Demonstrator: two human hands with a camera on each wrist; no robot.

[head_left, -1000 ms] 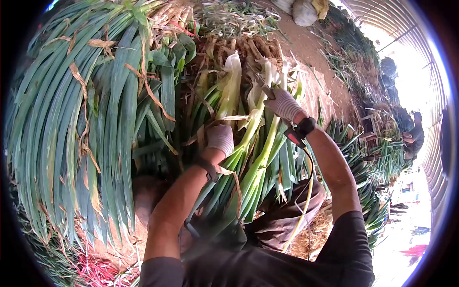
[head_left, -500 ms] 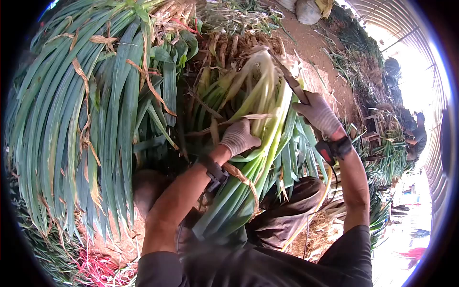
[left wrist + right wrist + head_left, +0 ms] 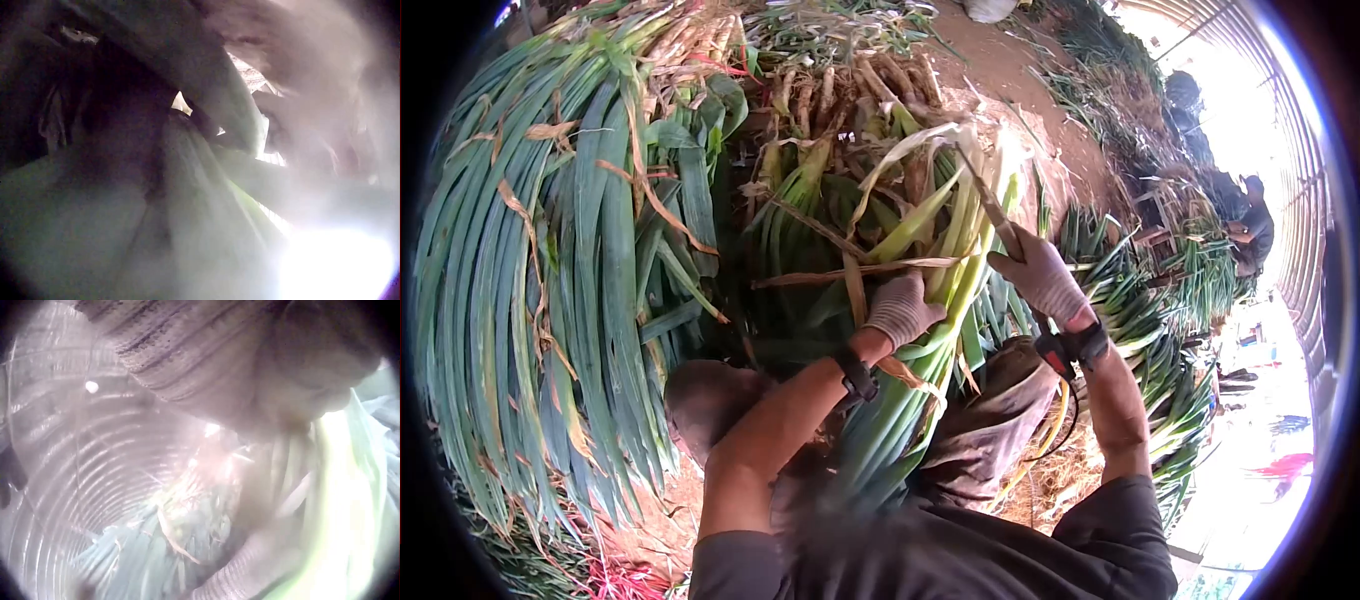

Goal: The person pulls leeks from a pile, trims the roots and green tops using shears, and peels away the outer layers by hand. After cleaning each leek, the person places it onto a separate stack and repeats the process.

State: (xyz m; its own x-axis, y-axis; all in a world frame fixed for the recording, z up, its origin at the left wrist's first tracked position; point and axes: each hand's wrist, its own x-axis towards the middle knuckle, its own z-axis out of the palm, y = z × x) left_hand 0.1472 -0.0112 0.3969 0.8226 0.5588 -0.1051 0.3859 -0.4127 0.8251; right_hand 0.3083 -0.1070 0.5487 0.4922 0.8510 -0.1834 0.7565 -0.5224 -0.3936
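Head view: fisheye, black corners, roof ribs [image 3: 1288, 100] bent. Daylight blows out white beyond the right edge of the dirt floor [image 3: 1000, 62]; deep shadow left of the held leeks [image 3: 963, 275]. Left wrist: dim, hazy, blurred, burnt-out spot lower right. Right wrist: washed out, leeks overexposed, soft focus.

Arms [image 3: 785, 430] forward, fingers [image 3: 1008, 267] curled

Bright daylight [image 3: 1250, 510] glares along a ribbed, curved wall [image 3: 119, 469] beyond a floor [image 3: 992, 65] of brown earth.
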